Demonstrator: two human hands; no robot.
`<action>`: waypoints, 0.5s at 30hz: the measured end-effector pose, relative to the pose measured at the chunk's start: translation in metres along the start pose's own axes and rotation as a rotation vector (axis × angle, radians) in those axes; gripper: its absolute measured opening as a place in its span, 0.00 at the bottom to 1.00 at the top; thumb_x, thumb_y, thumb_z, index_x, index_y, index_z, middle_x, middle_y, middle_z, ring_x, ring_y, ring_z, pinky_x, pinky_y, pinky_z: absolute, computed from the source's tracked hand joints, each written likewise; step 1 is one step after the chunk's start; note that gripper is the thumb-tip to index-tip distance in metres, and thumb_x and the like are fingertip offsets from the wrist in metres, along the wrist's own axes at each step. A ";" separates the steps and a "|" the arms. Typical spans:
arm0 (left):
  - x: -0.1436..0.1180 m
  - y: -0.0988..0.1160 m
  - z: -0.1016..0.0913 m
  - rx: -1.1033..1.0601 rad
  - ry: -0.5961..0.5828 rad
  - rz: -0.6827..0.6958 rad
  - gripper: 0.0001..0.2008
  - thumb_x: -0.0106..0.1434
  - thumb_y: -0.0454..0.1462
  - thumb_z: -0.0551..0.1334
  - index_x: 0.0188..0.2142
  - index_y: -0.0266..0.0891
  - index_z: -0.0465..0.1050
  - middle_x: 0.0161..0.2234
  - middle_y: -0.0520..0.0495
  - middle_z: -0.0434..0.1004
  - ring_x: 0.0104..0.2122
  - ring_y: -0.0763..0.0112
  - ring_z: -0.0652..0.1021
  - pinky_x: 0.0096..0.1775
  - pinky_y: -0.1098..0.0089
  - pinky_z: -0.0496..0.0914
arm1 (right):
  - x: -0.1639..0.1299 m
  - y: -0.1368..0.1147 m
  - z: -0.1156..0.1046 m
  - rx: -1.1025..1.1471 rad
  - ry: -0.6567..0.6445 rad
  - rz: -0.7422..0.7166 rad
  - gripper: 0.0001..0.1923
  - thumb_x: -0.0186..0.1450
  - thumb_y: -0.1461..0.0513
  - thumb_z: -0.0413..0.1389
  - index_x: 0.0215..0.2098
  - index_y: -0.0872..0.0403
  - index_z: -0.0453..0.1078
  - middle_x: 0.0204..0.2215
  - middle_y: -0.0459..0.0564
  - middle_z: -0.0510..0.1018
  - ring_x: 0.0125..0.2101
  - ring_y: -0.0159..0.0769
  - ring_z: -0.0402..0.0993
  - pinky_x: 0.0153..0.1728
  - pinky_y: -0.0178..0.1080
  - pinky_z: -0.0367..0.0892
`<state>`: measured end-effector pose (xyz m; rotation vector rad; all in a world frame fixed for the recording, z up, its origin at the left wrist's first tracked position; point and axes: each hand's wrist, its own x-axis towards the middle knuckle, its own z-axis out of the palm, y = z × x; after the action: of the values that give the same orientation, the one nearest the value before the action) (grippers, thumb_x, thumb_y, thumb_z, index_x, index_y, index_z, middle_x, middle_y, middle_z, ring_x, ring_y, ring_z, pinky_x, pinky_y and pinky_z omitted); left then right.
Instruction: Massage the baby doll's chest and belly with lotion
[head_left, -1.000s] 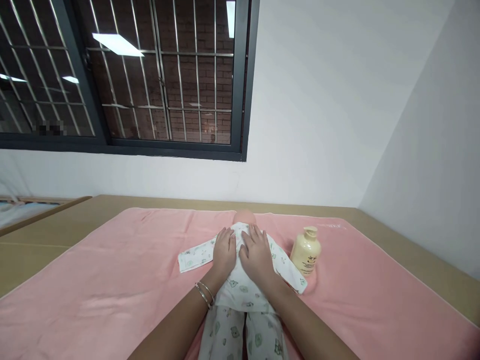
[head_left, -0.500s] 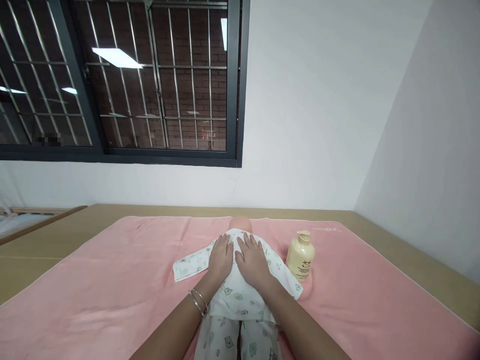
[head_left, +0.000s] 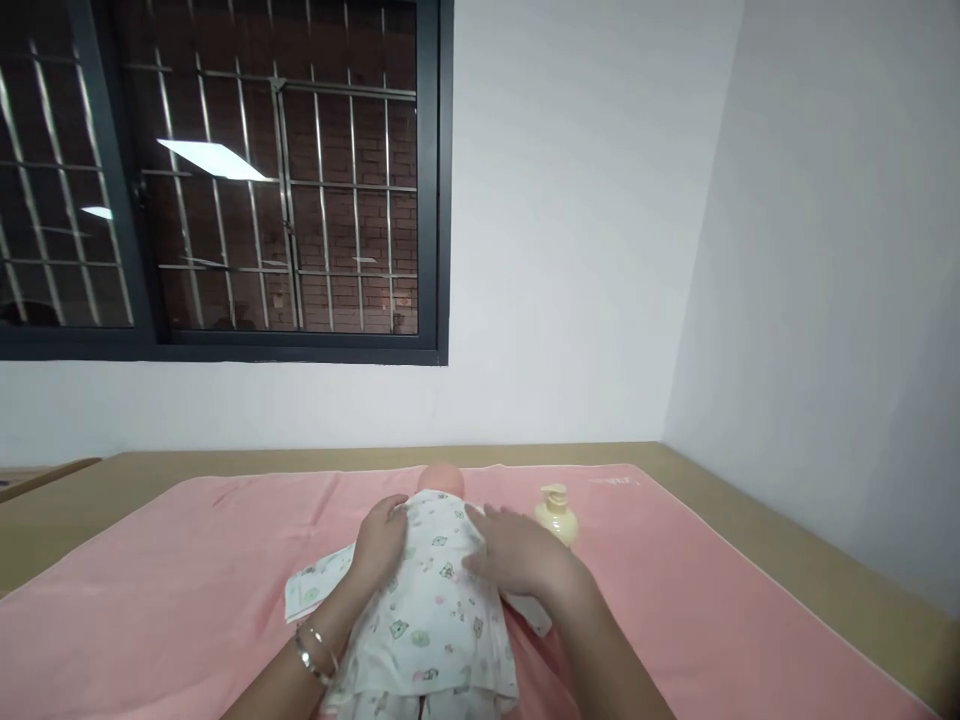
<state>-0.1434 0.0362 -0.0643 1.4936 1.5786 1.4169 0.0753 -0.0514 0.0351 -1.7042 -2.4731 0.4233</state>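
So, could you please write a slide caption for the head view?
Both hands, left hand and right hand, rest on a clothed doll lying on a pink towel, bottle beside.

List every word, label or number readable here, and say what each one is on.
No text can be read.
Pump bottle: no legible label; partly hidden behind the right hand.
Pink towel: a pale mark near its far right corner, too faint and small to read.
Doll's printed outfit, held at the side by the left hand: small pictures only, no letters visible.

Plain bare room — barred window (head_left: 225, 200), white walls (head_left: 570, 230), pink towel (head_left: 675, 590) over a wooden platform (head_left: 112, 480).
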 end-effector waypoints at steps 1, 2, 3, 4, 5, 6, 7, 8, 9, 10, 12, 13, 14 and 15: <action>-0.005 0.013 0.003 -0.072 -0.022 0.007 0.15 0.57 0.36 0.58 0.43 0.39 0.75 0.52 0.41 0.75 0.56 0.53 0.70 0.59 0.55 0.60 | -0.007 0.005 -0.011 0.017 0.066 0.021 0.37 0.65 0.49 0.48 0.69 0.47 0.45 0.67 0.53 0.51 0.65 0.50 0.48 0.60 0.51 0.51; -0.012 0.028 0.009 -0.176 -0.070 0.010 0.14 0.56 0.36 0.60 0.43 0.39 0.75 0.52 0.42 0.75 0.57 0.54 0.69 0.60 0.56 0.58 | -0.013 0.011 -0.020 0.023 0.136 0.068 0.36 0.66 0.49 0.46 0.69 0.49 0.44 0.68 0.53 0.49 0.66 0.48 0.45 0.61 0.50 0.49; -0.019 0.044 0.017 -0.314 -0.146 -0.003 0.14 0.56 0.36 0.61 0.42 0.39 0.75 0.52 0.41 0.75 0.57 0.55 0.69 0.60 0.58 0.58 | -0.016 0.018 -0.027 0.012 0.198 0.136 0.36 0.67 0.49 0.44 0.69 0.53 0.44 0.68 0.55 0.47 0.67 0.47 0.42 0.62 0.49 0.47; -0.027 0.059 0.027 -0.494 -0.249 -0.054 0.13 0.57 0.37 0.60 0.42 0.37 0.75 0.51 0.39 0.74 0.56 0.56 0.70 0.59 0.60 0.61 | -0.017 0.024 -0.032 -0.013 0.244 0.214 0.35 0.68 0.50 0.42 0.69 0.58 0.46 0.67 0.58 0.48 0.67 0.48 0.41 0.62 0.49 0.46; -0.033 0.073 0.038 -0.710 -0.347 -0.157 0.13 0.60 0.38 0.58 0.42 0.35 0.74 0.51 0.36 0.74 0.54 0.57 0.73 0.57 0.60 0.65 | -0.016 0.031 -0.035 -0.047 0.271 0.287 0.34 0.69 0.51 0.41 0.68 0.62 0.48 0.67 0.62 0.49 0.67 0.48 0.42 0.62 0.49 0.45; -0.038 0.086 0.051 -0.890 -0.458 -0.298 0.15 0.61 0.40 0.57 0.43 0.33 0.72 0.51 0.33 0.74 0.52 0.56 0.75 0.54 0.60 0.68 | -0.014 0.036 -0.036 -0.080 0.278 0.340 0.33 0.69 0.52 0.41 0.66 0.65 0.50 0.66 0.65 0.50 0.66 0.49 0.42 0.62 0.49 0.45; -0.040 0.097 0.063 -1.017 -0.559 -0.428 0.18 0.63 0.42 0.55 0.46 0.31 0.71 0.51 0.30 0.73 0.51 0.55 0.76 0.52 0.59 0.70 | -0.011 0.041 -0.036 -0.103 0.268 0.365 0.32 0.69 0.54 0.41 0.65 0.67 0.53 0.65 0.67 0.51 0.66 0.49 0.43 0.62 0.49 0.45; -0.041 0.105 0.075 -1.107 -0.594 -0.530 0.20 0.64 0.43 0.54 0.49 0.29 0.68 0.51 0.29 0.72 0.50 0.56 0.76 0.50 0.60 0.71 | -0.008 0.044 -0.035 -0.111 0.248 0.364 0.30 0.69 0.56 0.41 0.63 0.68 0.55 0.65 0.68 0.52 0.66 0.49 0.45 0.61 0.48 0.46; -0.040 0.111 0.086 -1.169 -0.598 -0.613 0.21 0.65 0.43 0.53 0.51 0.28 0.66 0.52 0.28 0.72 0.50 0.57 0.76 0.48 0.62 0.73 | -0.007 0.046 -0.034 -0.106 0.227 0.349 0.28 0.69 0.58 0.41 0.62 0.67 0.57 0.65 0.67 0.53 0.65 0.48 0.46 0.61 0.47 0.48; -0.038 0.115 0.095 -1.204 -0.594 -0.679 0.23 0.66 0.42 0.52 0.53 0.27 0.64 0.52 0.27 0.71 0.50 0.58 0.76 0.46 0.64 0.73 | -0.006 0.046 -0.033 -0.096 0.209 0.333 0.27 0.68 0.60 0.41 0.62 0.66 0.58 0.64 0.66 0.54 0.65 0.47 0.49 0.60 0.46 0.49; -0.032 0.118 0.110 -1.220 -0.584 -0.775 0.24 0.67 0.42 0.50 0.55 0.25 0.62 0.52 0.27 0.70 0.48 0.59 0.77 0.43 0.66 0.74 | -0.007 0.043 -0.032 -0.092 0.189 0.317 0.25 0.67 0.63 0.41 0.60 0.64 0.61 0.63 0.65 0.59 0.63 0.47 0.54 0.58 0.44 0.53; -0.029 0.119 0.115 -1.215 -0.588 -0.809 0.24 0.67 0.41 0.49 0.56 0.24 0.61 0.51 0.26 0.70 0.47 0.59 0.77 0.41 0.66 0.74 | -0.008 0.040 -0.032 -0.104 0.185 0.312 0.25 0.67 0.63 0.42 0.59 0.65 0.62 0.61 0.66 0.61 0.61 0.47 0.56 0.57 0.44 0.55; -0.028 0.119 0.119 -1.209 -0.596 -0.836 0.24 0.67 0.41 0.48 0.55 0.24 0.61 0.51 0.26 0.70 0.46 0.59 0.77 0.40 0.66 0.74 | -0.010 0.038 -0.033 -0.121 0.183 0.310 0.24 0.67 0.63 0.42 0.58 0.65 0.63 0.60 0.67 0.62 0.60 0.48 0.58 0.56 0.44 0.56; -0.027 0.119 0.122 -1.204 -0.598 -0.854 0.24 0.68 0.41 0.48 0.55 0.23 0.61 0.50 0.26 0.71 0.45 0.58 0.78 0.40 0.65 0.74 | -0.011 0.036 -0.033 -0.141 0.181 0.306 0.24 0.67 0.64 0.42 0.57 0.66 0.64 0.59 0.68 0.64 0.60 0.49 0.59 0.55 0.45 0.57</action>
<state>0.0164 0.0299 0.0004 0.3333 0.5601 0.9106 0.1193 -0.0443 0.0573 -2.0838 -2.1680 0.1135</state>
